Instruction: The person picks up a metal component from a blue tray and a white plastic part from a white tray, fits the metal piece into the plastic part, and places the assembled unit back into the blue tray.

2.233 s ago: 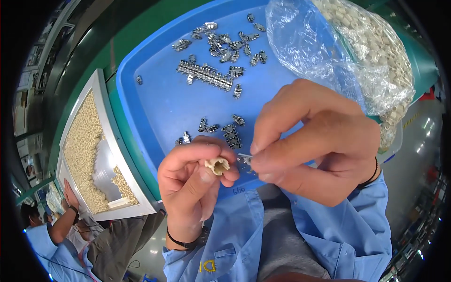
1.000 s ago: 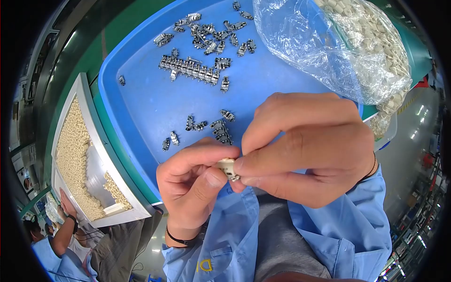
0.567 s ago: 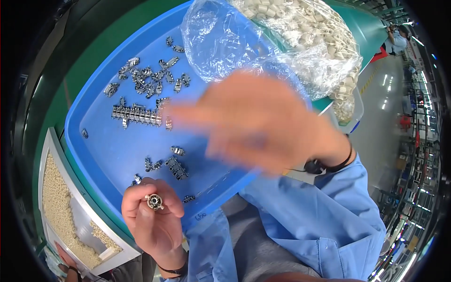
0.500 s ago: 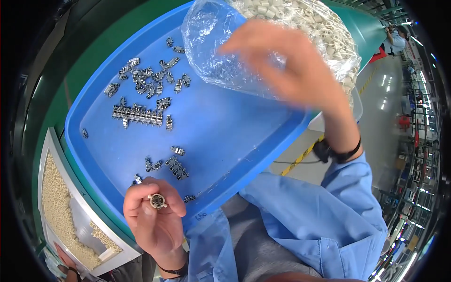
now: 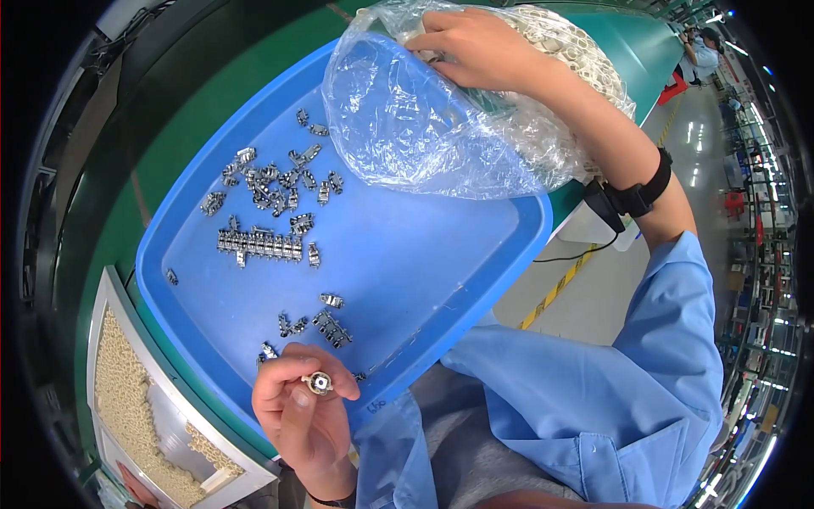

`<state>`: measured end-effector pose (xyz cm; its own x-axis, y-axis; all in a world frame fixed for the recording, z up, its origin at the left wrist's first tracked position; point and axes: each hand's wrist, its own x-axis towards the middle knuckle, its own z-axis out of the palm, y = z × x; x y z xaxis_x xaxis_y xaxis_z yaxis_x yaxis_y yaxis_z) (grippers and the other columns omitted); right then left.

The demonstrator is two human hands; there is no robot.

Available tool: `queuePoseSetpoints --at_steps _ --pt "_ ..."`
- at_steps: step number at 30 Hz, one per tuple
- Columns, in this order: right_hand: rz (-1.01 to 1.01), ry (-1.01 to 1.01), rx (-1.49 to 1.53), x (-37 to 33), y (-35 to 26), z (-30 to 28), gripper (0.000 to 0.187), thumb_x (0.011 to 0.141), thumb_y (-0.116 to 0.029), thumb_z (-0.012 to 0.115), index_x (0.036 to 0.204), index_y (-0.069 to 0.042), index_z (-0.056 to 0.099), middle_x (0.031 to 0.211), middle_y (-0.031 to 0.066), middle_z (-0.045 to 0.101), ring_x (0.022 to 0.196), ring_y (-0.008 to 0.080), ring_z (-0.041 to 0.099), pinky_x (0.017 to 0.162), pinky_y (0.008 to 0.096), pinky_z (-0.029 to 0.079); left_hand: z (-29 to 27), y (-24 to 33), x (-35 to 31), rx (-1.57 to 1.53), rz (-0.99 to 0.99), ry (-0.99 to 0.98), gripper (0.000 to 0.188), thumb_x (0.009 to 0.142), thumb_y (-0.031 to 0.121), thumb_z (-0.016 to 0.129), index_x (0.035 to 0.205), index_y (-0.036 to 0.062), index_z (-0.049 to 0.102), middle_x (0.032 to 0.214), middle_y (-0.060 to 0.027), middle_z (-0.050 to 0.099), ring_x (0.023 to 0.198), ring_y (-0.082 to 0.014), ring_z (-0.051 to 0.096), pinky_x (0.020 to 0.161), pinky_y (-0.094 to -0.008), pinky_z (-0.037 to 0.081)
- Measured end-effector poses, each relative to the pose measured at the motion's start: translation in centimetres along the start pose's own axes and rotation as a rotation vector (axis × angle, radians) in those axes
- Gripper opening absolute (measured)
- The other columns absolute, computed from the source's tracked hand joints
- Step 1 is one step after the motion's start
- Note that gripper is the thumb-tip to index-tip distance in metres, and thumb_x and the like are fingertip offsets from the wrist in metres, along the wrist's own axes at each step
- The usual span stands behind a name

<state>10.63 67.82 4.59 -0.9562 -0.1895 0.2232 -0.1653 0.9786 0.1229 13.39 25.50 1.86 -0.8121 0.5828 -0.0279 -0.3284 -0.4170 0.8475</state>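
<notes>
The right hand (image 5: 475, 47) has left the small metal piece (image 5: 319, 383) and now reaches far up into the clear plastic bag (image 5: 424, 127), fingers curled on its pale bits, while the left hand (image 5: 301, 411) pinches that piece alone, just below the blue tray (image 5: 441, 271).

Left hand (image 5: 301, 407) pinches small metal part (image 5: 319, 383) at blue tray (image 5: 441, 280) near edge; right hand (image 5: 475, 47) inside plastic bag (image 5: 424, 127) at far corner.

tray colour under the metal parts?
Blue: the tray is plain bright blue, clearest in the head view.
</notes>
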Motion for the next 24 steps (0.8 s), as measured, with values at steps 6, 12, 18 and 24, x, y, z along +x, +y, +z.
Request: queuePoseSetpoints --at_steps 6,12,18,24 --pt "0.068 -0.006 -0.104 0.4 0.6 1.7 0.029 0.085 -0.014 0.068 0.113 -0.01 0.069 0.098 0.0107 0.065 0.093 0.0338 0.066 0.084 0.0444 0.053 0.2 -0.2 0.0 -0.003 0.002 -0.012 0.022 0.099 0.014 0.059 0.11 -0.0054 0.062 0.089 -0.0177 0.06 0.072 -0.0221 0.062 0.061 -0.0324 0.054" --pt "0.074 0.014 0.005 0.7 1.2 3.4 0.031 0.085 -0.016 0.071 0.115 -0.011 0.068 0.099 0.0078 0.065 0.093 0.0325 0.065 0.084 0.0439 0.052 0.3 -0.1 -0.2 0.043 -0.012 0.005 0.024 0.098 0.016 0.059 0.111 -0.004 0.061 0.088 -0.0153 0.056 0.072 -0.0204 0.055 0.058 -0.0292 0.047" --pt "0.11 0.069 0.178 -1.1 2.6 1.4 0.023 0.09 -0.015 0.067 0.111 -0.006 0.067 0.094 0.0079 0.069 0.088 0.0248 0.07 0.081 0.0377 0.054 -0.1 0.1 -0.3 -0.016 -0.011 -0.032 0.021 0.099 0.01 0.058 0.111 -0.0071 0.063 0.091 -0.0179 0.062 0.074 -0.0227 0.063 0.065 -0.0334 0.053" --pt "0.323 0.197 1.126 -1.6 -3.3 -0.9 0.02 0.096 -0.015 0.062 0.11 0.0 0.066 0.094 0.0097 0.072 0.084 0.0198 0.071 0.079 0.0323 0.054 -0.6 0.5 -0.7 0.061 -0.166 -0.037 0.023 0.097 0.01 0.057 0.111 -0.0066 0.062 0.092 -0.017 0.06 0.074 -0.0219 0.061 0.063 -0.0312 0.052"
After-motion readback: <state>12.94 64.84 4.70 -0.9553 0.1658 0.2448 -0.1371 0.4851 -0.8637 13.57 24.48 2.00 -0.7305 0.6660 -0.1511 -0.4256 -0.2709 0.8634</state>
